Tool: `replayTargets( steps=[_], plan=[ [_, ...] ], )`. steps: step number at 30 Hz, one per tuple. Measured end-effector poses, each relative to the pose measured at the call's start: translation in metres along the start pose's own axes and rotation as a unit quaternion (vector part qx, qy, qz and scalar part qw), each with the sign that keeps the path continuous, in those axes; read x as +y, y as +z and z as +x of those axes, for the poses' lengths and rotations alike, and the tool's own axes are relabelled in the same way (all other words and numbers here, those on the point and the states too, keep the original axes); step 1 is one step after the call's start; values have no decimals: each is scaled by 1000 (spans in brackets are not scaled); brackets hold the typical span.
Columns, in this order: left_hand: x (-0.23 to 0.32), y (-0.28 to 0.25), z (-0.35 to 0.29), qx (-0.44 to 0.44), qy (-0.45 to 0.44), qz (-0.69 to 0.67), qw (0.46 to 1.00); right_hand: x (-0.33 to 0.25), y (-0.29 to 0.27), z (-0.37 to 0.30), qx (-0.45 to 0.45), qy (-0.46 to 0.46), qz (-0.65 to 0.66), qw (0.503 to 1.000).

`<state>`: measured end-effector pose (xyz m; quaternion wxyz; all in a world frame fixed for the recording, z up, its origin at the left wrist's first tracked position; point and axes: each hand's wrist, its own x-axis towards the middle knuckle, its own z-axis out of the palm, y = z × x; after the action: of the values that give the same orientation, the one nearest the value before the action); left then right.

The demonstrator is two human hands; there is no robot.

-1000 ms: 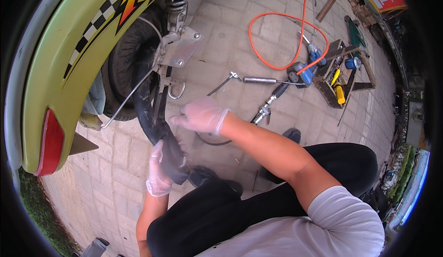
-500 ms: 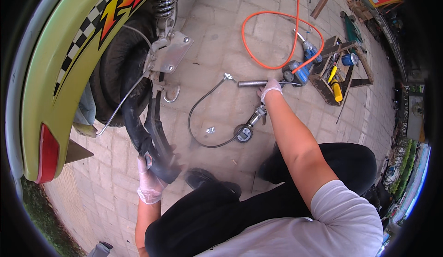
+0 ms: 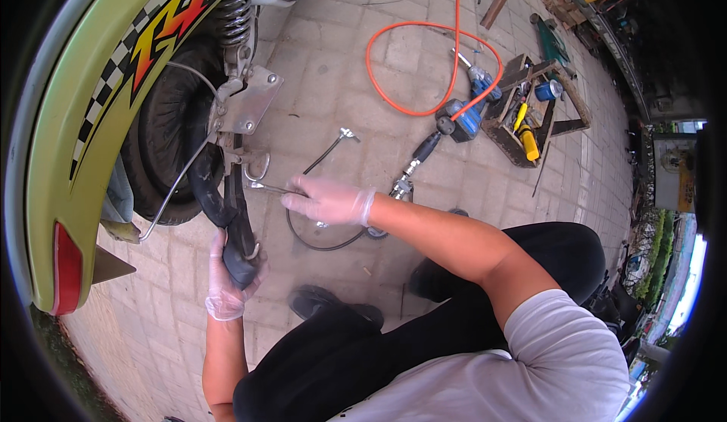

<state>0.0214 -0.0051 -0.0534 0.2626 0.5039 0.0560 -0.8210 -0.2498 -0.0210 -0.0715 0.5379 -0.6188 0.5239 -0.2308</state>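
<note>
My left hand (image 3: 227, 278) gripped the black inner tube (image 3: 227, 210) beside the rear tyre (image 3: 163, 142). My right hand (image 3: 327, 199) closed on a thin metal tool (image 3: 266, 188) against the tube, above the paving (image 3: 333, 66).

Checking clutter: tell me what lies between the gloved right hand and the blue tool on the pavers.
In the head view, between right hand and blue tool lies a black hose with metal fitting.

You wear clear thin gloves on your left hand (image 3: 227, 282) and right hand (image 3: 327, 201). Your shirt (image 3: 545, 369) is white and short-sleeved, your trousers (image 3: 394, 354) and shoes (image 3: 326, 305) black.
</note>
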Motion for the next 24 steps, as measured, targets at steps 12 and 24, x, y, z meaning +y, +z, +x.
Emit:
replayTargets(
  steps=[12, 24],
  plan=[
    [-43, 25, -31, -49, 89, 83, 991, -77, -98, -78, -220, 4, -200, 955],
    [-40, 49, -82, -21, 345, 202, 916, -115, -73, -85, -197, -137, -265, 934]
  ],
)
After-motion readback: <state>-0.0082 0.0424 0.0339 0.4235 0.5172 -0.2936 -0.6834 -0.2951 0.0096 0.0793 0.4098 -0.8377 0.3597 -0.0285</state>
